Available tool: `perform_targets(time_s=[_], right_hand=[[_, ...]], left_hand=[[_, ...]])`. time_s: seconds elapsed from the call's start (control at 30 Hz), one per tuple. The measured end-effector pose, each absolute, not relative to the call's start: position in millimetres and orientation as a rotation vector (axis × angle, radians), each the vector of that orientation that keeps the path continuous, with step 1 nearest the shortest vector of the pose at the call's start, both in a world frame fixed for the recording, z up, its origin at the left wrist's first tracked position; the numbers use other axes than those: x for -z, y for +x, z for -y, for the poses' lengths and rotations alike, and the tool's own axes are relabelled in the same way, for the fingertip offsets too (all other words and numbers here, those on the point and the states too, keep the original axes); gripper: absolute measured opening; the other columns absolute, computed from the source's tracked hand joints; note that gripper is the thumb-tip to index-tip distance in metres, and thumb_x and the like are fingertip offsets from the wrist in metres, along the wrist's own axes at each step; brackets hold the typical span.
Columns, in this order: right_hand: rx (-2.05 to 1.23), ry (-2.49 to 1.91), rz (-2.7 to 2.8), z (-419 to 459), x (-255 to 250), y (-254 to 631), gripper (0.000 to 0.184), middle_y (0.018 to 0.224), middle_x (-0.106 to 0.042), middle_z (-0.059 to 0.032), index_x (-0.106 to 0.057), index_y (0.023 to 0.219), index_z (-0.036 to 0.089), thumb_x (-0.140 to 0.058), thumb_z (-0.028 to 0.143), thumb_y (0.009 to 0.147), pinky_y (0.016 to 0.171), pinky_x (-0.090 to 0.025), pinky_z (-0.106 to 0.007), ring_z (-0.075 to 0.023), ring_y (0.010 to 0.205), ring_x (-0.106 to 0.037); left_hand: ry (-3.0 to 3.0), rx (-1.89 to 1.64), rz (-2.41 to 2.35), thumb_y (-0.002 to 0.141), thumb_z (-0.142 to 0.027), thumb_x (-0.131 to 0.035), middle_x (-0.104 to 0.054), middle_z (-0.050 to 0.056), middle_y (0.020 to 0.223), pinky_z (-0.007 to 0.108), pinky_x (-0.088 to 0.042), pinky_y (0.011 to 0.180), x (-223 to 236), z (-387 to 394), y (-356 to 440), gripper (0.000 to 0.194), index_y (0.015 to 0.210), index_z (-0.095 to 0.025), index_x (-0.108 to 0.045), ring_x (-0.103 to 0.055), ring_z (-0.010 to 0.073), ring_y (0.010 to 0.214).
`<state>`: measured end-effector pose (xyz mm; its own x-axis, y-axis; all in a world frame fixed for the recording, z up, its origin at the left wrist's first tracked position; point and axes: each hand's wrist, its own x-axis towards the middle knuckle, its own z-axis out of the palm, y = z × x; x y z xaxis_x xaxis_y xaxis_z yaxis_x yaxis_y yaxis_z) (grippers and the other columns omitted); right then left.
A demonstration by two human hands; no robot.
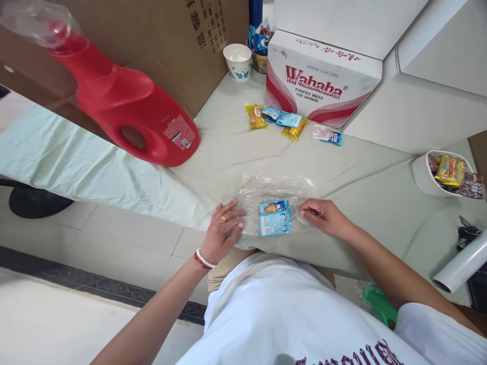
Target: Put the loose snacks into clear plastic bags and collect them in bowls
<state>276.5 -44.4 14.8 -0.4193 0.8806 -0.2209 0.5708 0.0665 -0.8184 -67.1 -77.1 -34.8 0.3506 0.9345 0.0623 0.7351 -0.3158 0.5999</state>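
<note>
A clear plastic bag [254,188] lies flat near the table's front edge, with blue snack packets [274,224] in or on it; I cannot tell which. My left hand [227,225], wearing a ring and bracelets, rests on the bag's left edge, its fingers stretched out and apart. At the opposite edge, the fingers of my right hand [321,215] are pinched together on the plastic. Farther back lie yellow packets [256,117], more blue packets [283,117] and a single blue-and-pink packet [327,135].
A large red jug [140,111] stands on the left. Behind the packets is a Wahaha water carton [319,81], beside a paper cup [238,63]. A white container [424,175] of snacks and a white roll [462,261] are at the right.
</note>
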Motion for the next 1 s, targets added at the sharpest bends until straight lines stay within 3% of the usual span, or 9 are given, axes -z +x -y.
perform_targets(time_s=[0.13,0.23,0.33,0.43,0.57,0.67,0.77,0.87,1.0], right_hand=[[-1.266,-1.618,1.976,29.3,-1.5,274.3,0.033,0.062,-0.051,0.0046,-0.065,0.087,0.020,-0.052,0.049,0.097,0.055,-0.032,-0.024,-0.0121,0.056,-0.042],[-1.148,-1.728,2.058,24.9,3.7,272.9,0.027,0.064,-0.056,0.0034,-0.066,0.087,0.021,-0.051,0.042,0.097,0.058,-0.033,-0.025,-0.0134,0.058,-0.046],[-0.982,-1.840,2.216,19.1,1.2,269.0,0.020,0.073,-0.063,0.0003,-0.067,0.087,0.022,-0.053,0.034,0.096,0.063,-0.034,-0.027,-0.0156,0.065,-0.052],[-0.741,-1.814,2.327,5.8,-6.5,257.7,0.017,0.092,-0.068,-0.0062,-0.069,0.094,0.021,-0.057,0.034,0.096,0.072,-0.041,-0.031,-0.0223,0.085,-0.057],[-0.491,-1.660,2.380,-21.0,-10.8,228.8,0.039,0.118,-0.066,-0.0151,-0.063,0.130,0.016,-0.060,0.037,0.096,0.096,-0.044,-0.042,-0.0338,0.118,-0.048],[-0.510,-1.675,2.448,-40.1,-3.5,206.5,0.059,0.126,-0.063,-0.0188,-0.052,0.144,0.012,-0.067,0.033,0.091,0.102,-0.041,-0.045,-0.0363,0.128,-0.043],[-0.653,-1.804,2.452,-54.0,4.9,195.1,0.045,0.106,-0.069,-0.0153,-0.062,0.129,0.013,-0.070,0.023,0.086,0.095,-0.043,-0.040,-0.0325,0.116,-0.051],[-0.851,-1.825,2.378,-60.8,2.6,197.1,0.017,0.082,-0.065,-0.0063,-0.070,0.103,0.017,-0.063,0.017,0.088,0.083,-0.044,-0.031,-0.0239,0.092,-0.058],[-0.870,-1.536,2.363,-47.4,-19.8,207.9,0.010,0.095,-0.061,-0.0045,-0.067,0.095,0.018,-0.060,0.016,0.088,0.076,-0.044,-0.027,-0.0155,0.079,-0.057]], left_hand=[[1.997,-0.695,-1.719,0.095,-0.031,-0.049,-0.075,0.006,0.101,0.051,-0.043,0.115,38.6,64.4,-54.3,0.030,0.071,-0.025,-0.067,-0.056,0.0266,0.131],[1.954,-0.707,-1.890,0.090,-0.031,-0.057,-0.071,0.008,0.098,0.051,-0.047,0.108,42.6,58.9,-45.3,0.031,0.060,-0.023,-0.059,-0.057,0.0300,0.125],[1.918,-0.674,-2.033,0.085,-0.031,-0.062,-0.067,0.010,0.102,0.053,-0.048,0.101,44.1,56.5,-36.9,0.026,0.062,-0.023,-0.057,-0.058,0.0333,0.119],[1.862,-0.657,-2.140,0.082,-0.030,-0.064,-0.064,0.012,0.110,0.054,-0.048,0.098,43.8,54.8,-30.2,0.007,0.083,-0.023,-0.064,-0.058,0.0350,0.115],[1.826,-0.716,-2.193,0.084,-0.029,-0.062,-0.061,0.016,0.126,0.054,-0.044,0.105,45.1,52.5,-24.8,0.038,0.121,-0.020,-0.059,-0.055,0.0364,0.123],[1.823,-0.736,-2.186,0.086,-0.034,-0.060,-0.061,0.016,0.128,0.053,-0.041,0.108,45.9,50.3,-23.2,0.053,0.137,-0.019,-0.050,-0.054,0.0363,0.124],[1.813,-0.703,-2.178,0.085,-0.039,-0.063,-0.065,0.015,0.120,0.054,-0.042,0.105,44.7,46.4,-23.4,0.061,0.141,-0.019,-0.049,-0.056,0.0368,0.120],[1.828,-0.590,-2.158,0.086,-0.040,-0.063,-0.068,0.014,0.110,0.055,-0.042,0.102,42.6,41.6,-24.6,0.038,0.119,-0.021,-0.064,-0.055,0.0374,0.120],[1.864,-0.516,-2.140,0.091,-0.040,-0.059,-0.068,0.013,0.105,0.055,-0.043,0.098,39.5,38.4,-24.9,0.018,0.091,-0.023,-0.067,-0.053,0.0369,0.119]])
